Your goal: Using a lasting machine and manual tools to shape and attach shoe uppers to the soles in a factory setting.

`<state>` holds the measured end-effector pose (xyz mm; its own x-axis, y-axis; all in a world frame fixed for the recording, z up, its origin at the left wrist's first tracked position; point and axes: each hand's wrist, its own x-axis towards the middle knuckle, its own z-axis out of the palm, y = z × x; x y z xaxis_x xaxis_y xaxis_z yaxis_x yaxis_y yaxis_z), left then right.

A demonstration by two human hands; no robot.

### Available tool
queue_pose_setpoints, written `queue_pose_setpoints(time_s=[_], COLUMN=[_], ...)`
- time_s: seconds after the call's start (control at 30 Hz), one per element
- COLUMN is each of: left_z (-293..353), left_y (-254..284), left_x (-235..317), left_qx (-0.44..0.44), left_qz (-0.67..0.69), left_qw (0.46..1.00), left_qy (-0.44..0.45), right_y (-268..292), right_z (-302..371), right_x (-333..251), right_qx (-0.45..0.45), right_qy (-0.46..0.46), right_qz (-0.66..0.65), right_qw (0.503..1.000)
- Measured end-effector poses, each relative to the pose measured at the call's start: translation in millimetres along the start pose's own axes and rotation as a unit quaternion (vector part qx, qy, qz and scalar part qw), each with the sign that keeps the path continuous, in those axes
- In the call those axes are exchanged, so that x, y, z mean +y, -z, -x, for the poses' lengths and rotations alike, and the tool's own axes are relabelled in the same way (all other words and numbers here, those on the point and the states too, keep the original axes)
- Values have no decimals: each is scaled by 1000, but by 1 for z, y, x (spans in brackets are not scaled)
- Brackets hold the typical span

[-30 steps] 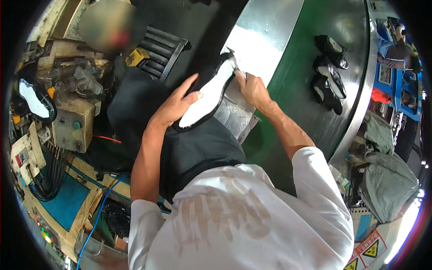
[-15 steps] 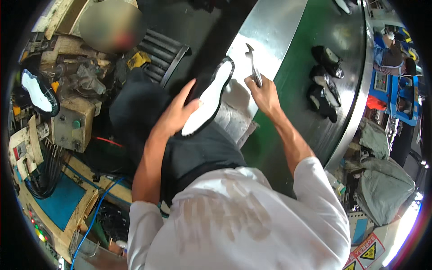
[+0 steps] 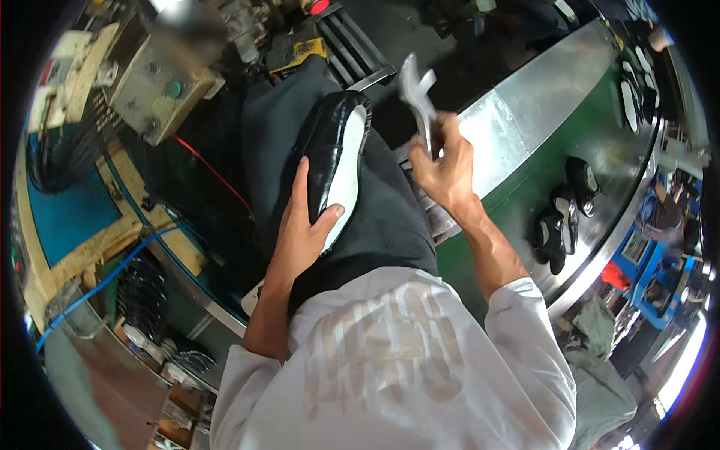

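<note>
A black leather shoe (image 3: 321,142) with a white sole side lies over my dark-trousered thigh, toe pointing away. My left hand (image 3: 304,229) grips its near end, thumb on the white bottom and fingers along the black upper. To the right, my right hand (image 3: 444,171) is raised and closed around the handles of steel pincers (image 3: 418,94). Their forked head points up and away, apart from the shoe and slightly blurred.
On my right runs a green conveyor belt (image 3: 517,232) with a shiny metal edge plate (image 3: 517,124). Several black shoes (image 3: 566,210) lie on it. At left stand a machine control box (image 3: 161,90) and a blue hose (image 3: 112,281). A slatted metal rack (image 3: 356,49) is ahead.
The view has turned left. The shoe now tilts to show its black upper, held lower on my thigh. My right hand has lifted the pincers, whose head now looks forked.
</note>
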<state>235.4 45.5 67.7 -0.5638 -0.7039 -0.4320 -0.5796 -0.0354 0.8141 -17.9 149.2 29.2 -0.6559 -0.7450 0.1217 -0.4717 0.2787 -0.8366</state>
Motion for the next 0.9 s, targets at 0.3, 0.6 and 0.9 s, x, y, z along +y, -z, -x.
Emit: queue_pose_setpoints(time_s=[0.3, 0.6, 0.9], left_z=[3, 4, 2], left_y=[17, 14, 14], left_x=[-26, -33, -41], left_qx=[26, 50, 37], left_qz=[88, 117, 92], left_qw=[996, 992, 995], left_qy=[-20, 22, -19], right_y=[-45, -58, -56], right_z=[-55, -65, -58], right_x=[-21, -29, -22], right_qx=[-213, -262, -314], right_qy=[30, 61, 43], right_qz=[195, 232, 278], right_qw=[957, 935, 907])
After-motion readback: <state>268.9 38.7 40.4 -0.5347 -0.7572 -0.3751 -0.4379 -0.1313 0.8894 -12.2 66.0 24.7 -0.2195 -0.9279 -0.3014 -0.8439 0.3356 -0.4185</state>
